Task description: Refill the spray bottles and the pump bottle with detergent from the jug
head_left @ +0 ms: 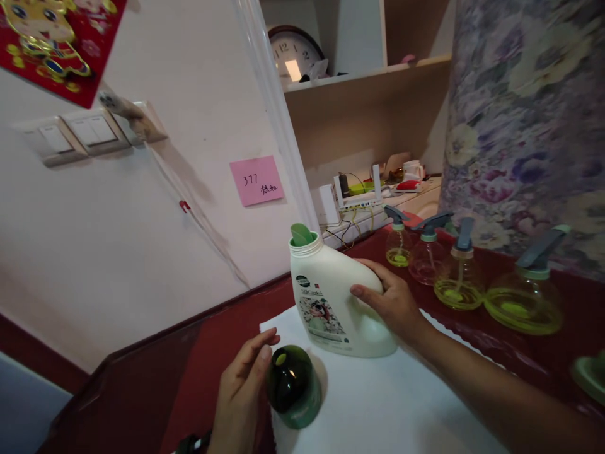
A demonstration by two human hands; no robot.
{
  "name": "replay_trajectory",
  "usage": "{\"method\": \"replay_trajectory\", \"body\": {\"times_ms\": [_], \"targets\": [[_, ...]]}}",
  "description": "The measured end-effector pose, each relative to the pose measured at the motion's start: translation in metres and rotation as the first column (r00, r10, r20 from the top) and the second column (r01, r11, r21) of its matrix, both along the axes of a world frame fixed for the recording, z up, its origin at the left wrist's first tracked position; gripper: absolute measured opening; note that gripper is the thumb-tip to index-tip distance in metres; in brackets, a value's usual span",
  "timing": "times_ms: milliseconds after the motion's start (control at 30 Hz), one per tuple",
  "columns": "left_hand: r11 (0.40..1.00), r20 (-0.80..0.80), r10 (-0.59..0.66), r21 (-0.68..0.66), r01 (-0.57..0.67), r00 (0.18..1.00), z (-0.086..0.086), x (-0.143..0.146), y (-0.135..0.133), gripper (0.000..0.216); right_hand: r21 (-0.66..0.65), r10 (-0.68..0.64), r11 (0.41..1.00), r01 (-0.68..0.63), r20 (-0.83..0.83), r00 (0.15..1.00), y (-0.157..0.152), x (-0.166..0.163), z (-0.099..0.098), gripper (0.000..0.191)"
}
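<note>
While the right hand (394, 302) grips the handle side of a white plastic detergent jug (331, 296) standing on a white cloth (387, 397), the left hand (241, 391) curls, seemingly closed, around a dark green rounded cap (293, 386) at the jug's seven o'clock. Four clear spray bottles holding yellow liquid (456, 274) line the dark red tabletop (142, 391) at its three o'clock.

One white jug (338, 296), one green cap (293, 386), four spray bottles (459, 268), one clock (293, 52), one pink note (256, 180).
</note>
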State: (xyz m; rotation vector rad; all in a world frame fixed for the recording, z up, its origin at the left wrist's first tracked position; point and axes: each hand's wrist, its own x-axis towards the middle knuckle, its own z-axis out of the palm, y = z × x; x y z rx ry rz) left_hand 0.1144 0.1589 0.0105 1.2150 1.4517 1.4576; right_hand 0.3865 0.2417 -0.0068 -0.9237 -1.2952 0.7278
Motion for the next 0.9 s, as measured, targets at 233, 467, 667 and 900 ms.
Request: {"method": "replay_trajectory", "body": {"times_ms": [233,467,667,900], "targets": [[0.972,0.006,0.208,0.113,-0.207,0.978,0.03,-0.009,-0.012,0.051,0.099,-0.136,0.988,0.122,0.148,0.98,-0.002,0.005,0.003,0.056],[0.964,-0.029,0.197,0.185,-0.189,0.98,0.053,-0.028,-0.007,0.049,0.422,-0.384,0.858,0.293,0.148,0.911,-0.044,0.011,0.02,0.035],[0.996,-0.457,0.07,0.088,-0.033,0.887,0.049,-0.069,-0.008,0.034,0.627,-0.231,0.769,-0.125,0.456,0.859,-0.09,-0.009,0.006,0.027],[0.987,-0.742,-0.015,-0.116,-0.107,0.67,0.01,-0.124,-0.051,0.018,0.57,-0.04,0.723,-0.39,0.598,0.801,-0.111,-0.029,-0.028,0.024]]}}
